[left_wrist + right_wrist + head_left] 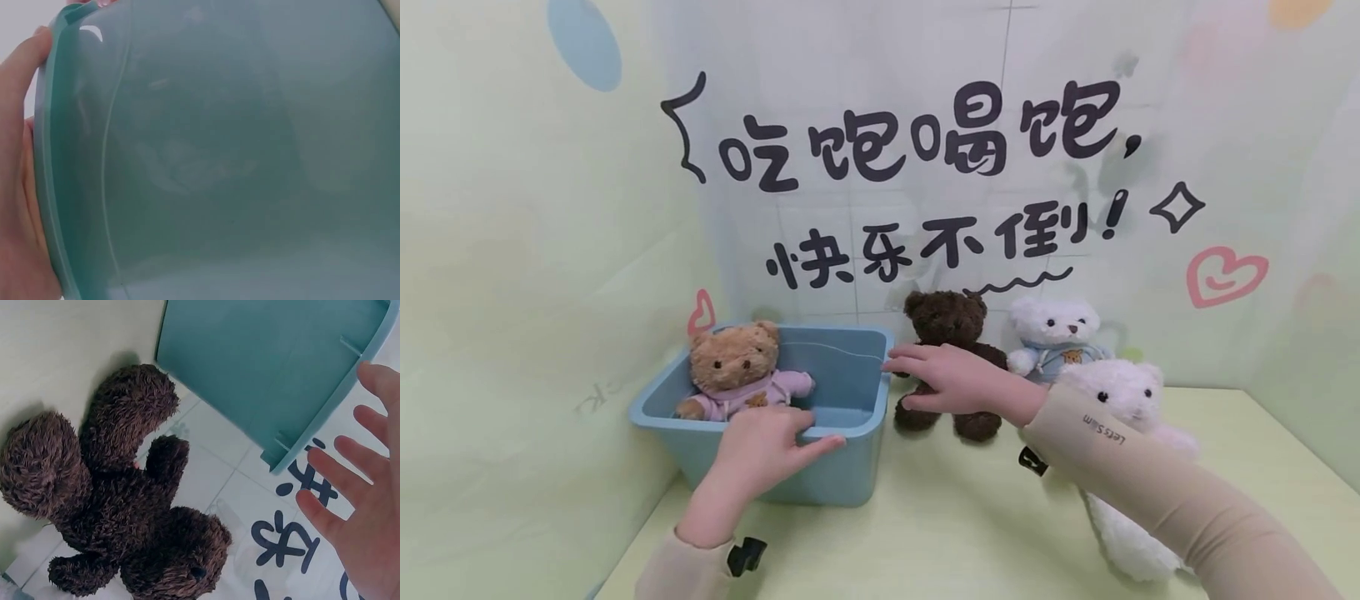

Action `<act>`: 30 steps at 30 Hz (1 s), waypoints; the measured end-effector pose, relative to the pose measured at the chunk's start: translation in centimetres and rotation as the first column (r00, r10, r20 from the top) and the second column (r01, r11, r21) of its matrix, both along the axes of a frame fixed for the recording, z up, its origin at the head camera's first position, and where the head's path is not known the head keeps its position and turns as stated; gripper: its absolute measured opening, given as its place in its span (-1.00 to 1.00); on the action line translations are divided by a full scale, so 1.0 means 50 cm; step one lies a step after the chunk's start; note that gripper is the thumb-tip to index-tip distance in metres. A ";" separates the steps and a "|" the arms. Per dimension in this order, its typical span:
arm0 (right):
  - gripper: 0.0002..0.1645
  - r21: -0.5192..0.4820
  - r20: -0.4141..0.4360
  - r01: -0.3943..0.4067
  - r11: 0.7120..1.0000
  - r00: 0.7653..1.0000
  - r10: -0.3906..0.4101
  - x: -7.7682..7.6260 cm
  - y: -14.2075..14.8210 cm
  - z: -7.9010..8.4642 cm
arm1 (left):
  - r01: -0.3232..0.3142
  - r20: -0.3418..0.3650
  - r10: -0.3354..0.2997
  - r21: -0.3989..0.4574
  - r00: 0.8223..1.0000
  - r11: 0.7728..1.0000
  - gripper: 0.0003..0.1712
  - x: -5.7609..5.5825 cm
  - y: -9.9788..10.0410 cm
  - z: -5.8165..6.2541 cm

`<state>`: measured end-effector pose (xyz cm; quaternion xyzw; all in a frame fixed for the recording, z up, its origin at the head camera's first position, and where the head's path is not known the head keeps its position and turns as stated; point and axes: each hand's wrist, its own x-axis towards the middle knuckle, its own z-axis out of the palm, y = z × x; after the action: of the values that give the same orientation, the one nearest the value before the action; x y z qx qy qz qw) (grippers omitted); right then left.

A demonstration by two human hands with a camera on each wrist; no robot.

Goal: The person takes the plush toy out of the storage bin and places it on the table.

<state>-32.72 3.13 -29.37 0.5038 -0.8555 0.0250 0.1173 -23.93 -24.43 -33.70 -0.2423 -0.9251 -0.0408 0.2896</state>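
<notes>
A blue plastic bin (797,471) stands at the left of the table, and a tan teddy bear (733,358) in a pink hoodie sits inside it. My left hand (767,450) rests over the front rim with its thumb stretched out; in the left wrist view the thumb (31,53) lies along the rim (47,156), while the other fingers are mostly hidden. My right hand (951,379) reaches to the bin's right rim, its fingers (350,475) straight and spread, holding nothing. Just behind it a dark brown teddy bear (946,317) sits against the wall, partly covered in the head view.
Right of the brown bear sits a white bear (1052,321) in a blue hoodie. Another white plush (1120,392) stands in front, partly behind my right sleeve. The pale table (940,533) meets a wall sheet (865,67) with large black lettering.
</notes>
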 end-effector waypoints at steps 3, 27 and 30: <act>-0.44 0.014 0.016 -0.019 1.000 1.000 0.019 0.002 -0.003 -0.004 | -0.004 0.060 0.003 0.004 0.998 1.000 -0.40 0.007 0.001 0.005; -0.64 -0.097 0.143 -0.139 0.986 0.978 0.152 0.033 -0.014 0.001 | 0.063 0.387 -0.077 0.048 0.919 0.997 -0.37 0.052 -0.001 0.046; -0.64 -0.098 0.124 -0.139 0.985 0.981 0.151 0.038 -0.015 0.001 | 0.083 0.404 -0.101 0.061 0.909 0.995 -0.37 0.057 -0.001 0.051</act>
<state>-30.80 2.40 -29.32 0.5562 -0.8204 0.1046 0.0812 -21.09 -24.46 -31.17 -0.2658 -0.9515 -0.1234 0.0940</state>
